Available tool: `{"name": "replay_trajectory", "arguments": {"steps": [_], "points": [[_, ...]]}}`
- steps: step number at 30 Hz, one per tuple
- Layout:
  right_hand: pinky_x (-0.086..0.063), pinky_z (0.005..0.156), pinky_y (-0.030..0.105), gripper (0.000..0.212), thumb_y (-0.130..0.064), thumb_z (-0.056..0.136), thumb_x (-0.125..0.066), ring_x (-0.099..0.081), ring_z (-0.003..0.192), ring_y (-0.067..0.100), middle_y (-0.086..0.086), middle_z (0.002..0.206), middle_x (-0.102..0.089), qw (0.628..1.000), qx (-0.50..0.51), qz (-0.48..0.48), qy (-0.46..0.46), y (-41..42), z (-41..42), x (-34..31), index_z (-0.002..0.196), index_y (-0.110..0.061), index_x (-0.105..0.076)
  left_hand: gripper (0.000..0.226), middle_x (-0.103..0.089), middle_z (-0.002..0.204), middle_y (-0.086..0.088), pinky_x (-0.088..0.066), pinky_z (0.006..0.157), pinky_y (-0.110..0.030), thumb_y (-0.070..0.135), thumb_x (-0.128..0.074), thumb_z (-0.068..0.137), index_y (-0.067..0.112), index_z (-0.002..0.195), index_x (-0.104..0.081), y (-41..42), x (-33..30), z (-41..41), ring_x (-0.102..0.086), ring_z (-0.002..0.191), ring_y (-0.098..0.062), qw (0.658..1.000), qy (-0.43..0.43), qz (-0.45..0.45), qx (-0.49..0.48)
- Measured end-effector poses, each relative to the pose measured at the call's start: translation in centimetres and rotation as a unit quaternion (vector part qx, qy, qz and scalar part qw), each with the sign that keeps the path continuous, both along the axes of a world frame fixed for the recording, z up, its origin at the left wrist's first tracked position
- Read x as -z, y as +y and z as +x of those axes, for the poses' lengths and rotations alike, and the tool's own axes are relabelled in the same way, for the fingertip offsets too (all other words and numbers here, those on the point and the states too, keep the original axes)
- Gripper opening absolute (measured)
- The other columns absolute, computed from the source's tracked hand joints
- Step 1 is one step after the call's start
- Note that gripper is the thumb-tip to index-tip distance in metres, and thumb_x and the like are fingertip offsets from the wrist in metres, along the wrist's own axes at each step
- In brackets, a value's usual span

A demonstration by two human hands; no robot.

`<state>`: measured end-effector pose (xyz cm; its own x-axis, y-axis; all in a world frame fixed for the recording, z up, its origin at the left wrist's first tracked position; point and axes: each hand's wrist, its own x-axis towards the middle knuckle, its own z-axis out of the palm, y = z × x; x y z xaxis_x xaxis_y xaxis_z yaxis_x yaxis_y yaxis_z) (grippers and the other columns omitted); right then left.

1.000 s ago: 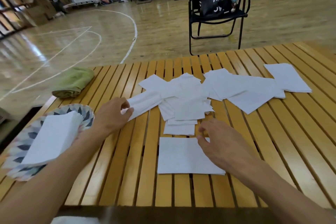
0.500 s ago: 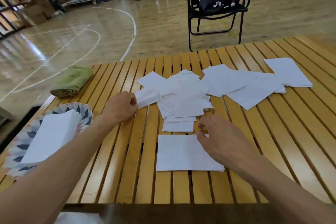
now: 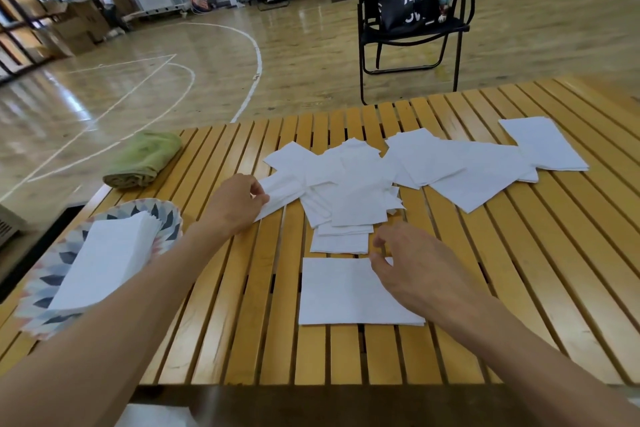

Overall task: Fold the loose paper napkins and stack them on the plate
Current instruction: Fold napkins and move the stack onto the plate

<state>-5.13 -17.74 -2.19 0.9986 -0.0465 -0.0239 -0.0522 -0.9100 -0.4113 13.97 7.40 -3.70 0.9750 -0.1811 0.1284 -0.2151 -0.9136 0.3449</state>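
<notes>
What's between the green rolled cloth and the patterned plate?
Head view: only bare wooden slats lie between the green rolled cloth and the patterned paper plate.

Folded napkins (image 3: 104, 263) on plate (image 3: 166, 218) at left; loose napkins (image 3: 356, 191) mid-table; cloth (image 3: 143, 159) behind plate.

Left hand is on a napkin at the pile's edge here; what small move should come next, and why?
Probably draw that napkin clear of the pile toward the near edge. The left hand pinches its end, but it is still partly tucked under the heap, and the right hand hovers open over the flat napkin.
</notes>
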Motion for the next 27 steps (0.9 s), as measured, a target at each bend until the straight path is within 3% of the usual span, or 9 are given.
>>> {"name": "replay_trajectory", "arguments": {"steps": [4,9,14,18,22,27], "points": [[-0.052,0.086,0.032,0.024,-0.038,0.104,-0.043,-0.06,0.102,0.013,-0.007,0.121,-0.058,1.0,0.004,0.005,0.001,-0.3,0.0,0.1,0.119,-0.026,-0.058,0.029,-0.058,0.11,0.001,-0.051,0.086,-0.036,0.036,-0.069,0.09,0.018,0.111,-0.061,-1.6,0.2,0.2,-0.059,0.099,-0.018,0.999,-0.003,0.039,0.027],[-0.053,0.085,0.033,0.024,-0.038,0.104,-0.043,-0.06,0.102,0.014,-0.006,0.12,-0.059,1.0,0.006,0.001,0.0,-0.6,0.2,0.2,0.117,-0.025,-0.058,0.02,-0.061,0.109,-0.005,-0.053,0.085,-0.039,0.031,-0.058,0.096,0.016,0.109,-0.064,-2.2,0.5,0.3,-0.061,0.095,-0.021,0.993,-0.035,0.11,0.025],[-0.052,0.082,0.032,0.024,-0.037,0.104,-0.043,-0.059,0.097,0.014,-0.006,0.118,-0.059,1.0,0.004,-0.005,-0.005,-0.6,0.4,0.3,0.117,-0.025,-0.058,0.014,-0.066,0.095,0.0,-0.05,0.075,-0.034,0.025,-0.056,0.098,0.016,0.099,-0.066,-2.0,-0.3,-0.1,-0.063,0.089,-0.02,0.998,-0.04,0.038,-0.018],[-0.053,0.084,0.033,0.025,-0.037,0.104,-0.042,-0.061,0.098,0.014,-0.007,0.118,-0.061,1.0,0.011,0.009,-0.018,-0.6,0.3,0.2,0.118,-0.025,-0.059,0.015,-0.067,0.091,-0.002,-0.045,0.072,-0.035,0.025,-0.054,0.1,0.015,0.099,-0.065,-2.6,-5.6,-2.3,-0.059,0.083,-0.02,0.988,-0.146,-0.037,-0.04],[-0.053,0.084,0.03,0.026,-0.038,0.102,-0.05,-0.06,0.098,0.008,-0.01,0.115,-0.063,0.991,0.043,0.11,-0.07,-0.4,0.5,-0.1,0.123,-0.027,-0.06,0.009,-0.068,0.087,0.004,-0.05,0.08,-0.038,0.021,-0.058,0.097,0.018,0.097,-0.066,-3.7,-11.9,-8.0,-0.06,0.086,-0.017,0.976,-0.19,-0.082,0.06],[-0.049,0.092,0.025,0.059,-0.046,0.088,-0.072,-0.056,0.115,0.002,-0.015,0.127,-0.058,0.94,0.061,0.328,-0.077,0.2,0.6,-0.6,0.14,-0.034,-0.047,0.007,-0.067,0.084,0.014,-0.04,0.073,-0.009,0.019,-0.061,0.096,0.021,0.091,-0.067,-4.8,-16.1,-14.7,-0.059,0.084,-0.004,0.961,-0.209,-0.11,0.142]]}}
